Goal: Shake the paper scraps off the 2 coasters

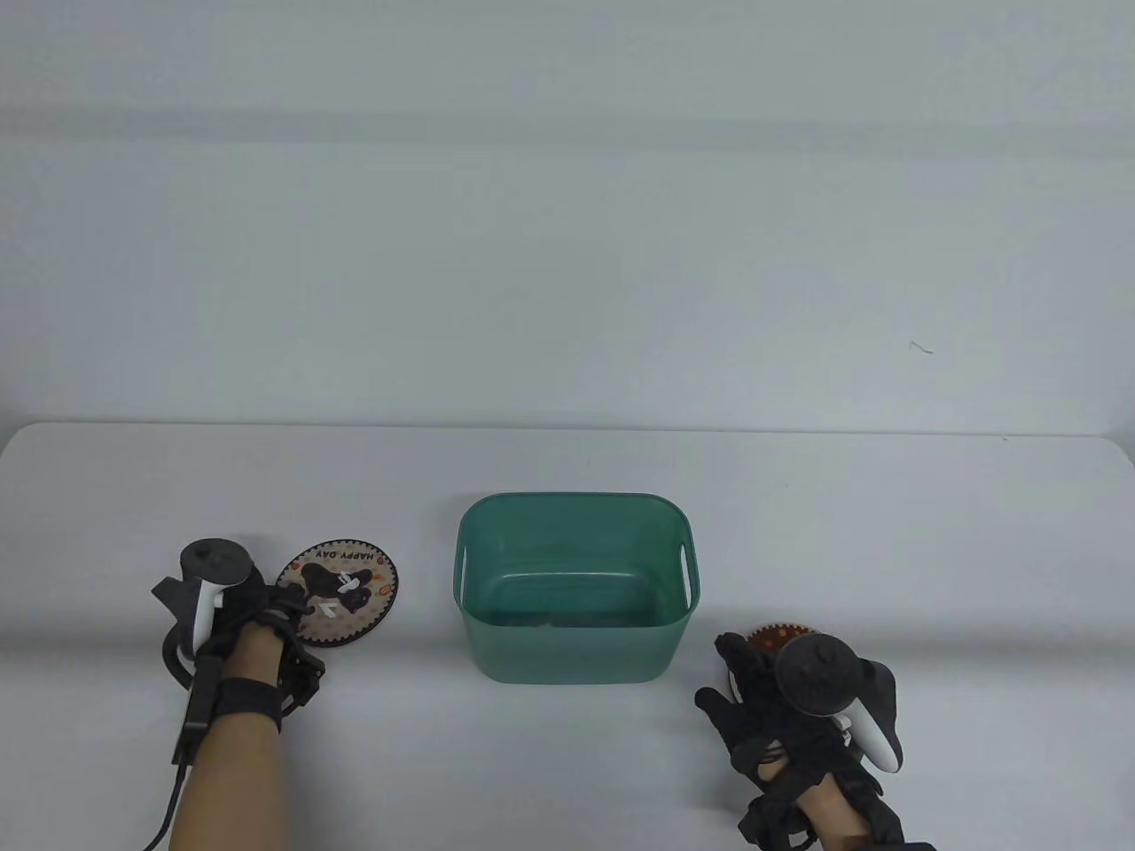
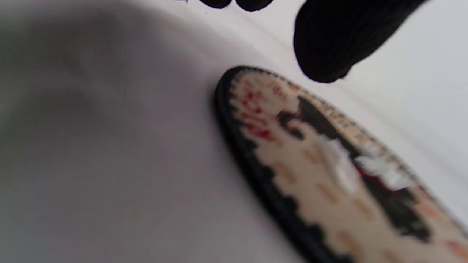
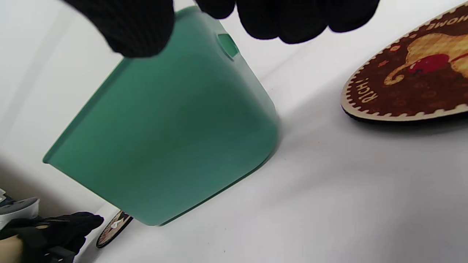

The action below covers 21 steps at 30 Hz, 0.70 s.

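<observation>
A round "HAPPY DAY" coaster (image 1: 341, 589) lies flat on the table left of the bin, with white paper scraps (image 1: 350, 583) on it; the left wrist view shows the scraps (image 2: 340, 164) close up. My left hand (image 1: 288, 612) is at the coaster's left edge, and a fingertip (image 2: 329, 47) hovers just past the rim without a grip. A brown coaster (image 1: 782, 634) lies right of the bin, mostly hidden under my right hand (image 1: 723, 669). In the right wrist view this coaster (image 3: 409, 87) lies flat and my fingertips (image 3: 292, 18) hang above it, spread and holding nothing. Its visible part shows no scraps.
A green plastic bin (image 1: 575, 532) with side handle slots stands between the two coasters; something small lies on its floor. The white table ends at a rear edge (image 1: 567, 427) in front of a pale wall.
</observation>
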Available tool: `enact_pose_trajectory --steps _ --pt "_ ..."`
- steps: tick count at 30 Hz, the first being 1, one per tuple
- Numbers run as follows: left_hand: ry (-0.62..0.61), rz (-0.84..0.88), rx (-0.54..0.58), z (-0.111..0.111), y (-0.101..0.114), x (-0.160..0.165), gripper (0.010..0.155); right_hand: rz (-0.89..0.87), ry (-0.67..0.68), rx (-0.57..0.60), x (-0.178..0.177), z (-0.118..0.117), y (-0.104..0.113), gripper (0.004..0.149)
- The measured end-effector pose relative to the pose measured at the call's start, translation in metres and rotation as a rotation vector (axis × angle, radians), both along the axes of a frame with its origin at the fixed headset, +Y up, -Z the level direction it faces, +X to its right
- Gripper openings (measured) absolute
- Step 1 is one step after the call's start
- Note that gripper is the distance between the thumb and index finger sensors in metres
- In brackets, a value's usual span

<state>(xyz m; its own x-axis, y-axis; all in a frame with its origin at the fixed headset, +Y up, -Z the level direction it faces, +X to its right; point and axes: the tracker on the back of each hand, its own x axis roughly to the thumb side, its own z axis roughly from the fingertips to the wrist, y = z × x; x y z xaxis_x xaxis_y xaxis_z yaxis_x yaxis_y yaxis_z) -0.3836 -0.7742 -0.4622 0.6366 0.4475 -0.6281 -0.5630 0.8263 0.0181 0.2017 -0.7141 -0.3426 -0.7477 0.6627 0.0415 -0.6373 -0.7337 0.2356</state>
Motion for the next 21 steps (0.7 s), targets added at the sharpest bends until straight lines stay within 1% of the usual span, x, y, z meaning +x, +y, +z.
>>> enact_pose_trajectory --steps 2,5,6,8,11,14,17,20,21 --pt "0.002 -0.014 -0.051 -0.003 -0.004 0.002 0.084 0.001 -0.010 -0.002 0.000 0.000 0.000 0.068" --pt "-0.013 -0.079 -0.103 -0.006 -0.007 0.005 0.081 0.010 -0.014 -0.005 0.000 -0.001 -0.001 0.067" --pt "-0.005 -0.073 -0.085 -0.007 -0.006 0.006 0.079 0.010 -0.016 -0.004 0.000 0.000 -0.001 0.067" --pt "-0.011 -0.083 -0.086 -0.008 -0.004 0.009 0.076 0.011 -0.018 -0.004 0.000 -0.001 0.000 0.067" --pt "-0.002 -0.054 -0.059 -0.011 -0.004 0.014 0.067 0.016 -0.016 -0.005 0.001 -0.002 -0.001 0.067" --pt "0.003 -0.029 -0.039 -0.013 -0.003 0.015 0.066 0.019 -0.019 -0.013 0.003 -0.003 -0.003 0.066" --pt "-0.003 -0.024 0.006 -0.014 -0.002 0.016 0.069 0.014 -0.030 -0.006 0.007 -0.003 -0.002 0.066" --pt "-0.008 -0.056 0.006 -0.016 0.001 0.017 0.073 0.005 -0.043 0.001 0.010 -0.003 -0.001 0.066" --pt "-0.003 -0.046 0.013 -0.016 0.001 0.017 0.076 0.005 -0.046 0.000 0.010 -0.003 -0.002 0.066"
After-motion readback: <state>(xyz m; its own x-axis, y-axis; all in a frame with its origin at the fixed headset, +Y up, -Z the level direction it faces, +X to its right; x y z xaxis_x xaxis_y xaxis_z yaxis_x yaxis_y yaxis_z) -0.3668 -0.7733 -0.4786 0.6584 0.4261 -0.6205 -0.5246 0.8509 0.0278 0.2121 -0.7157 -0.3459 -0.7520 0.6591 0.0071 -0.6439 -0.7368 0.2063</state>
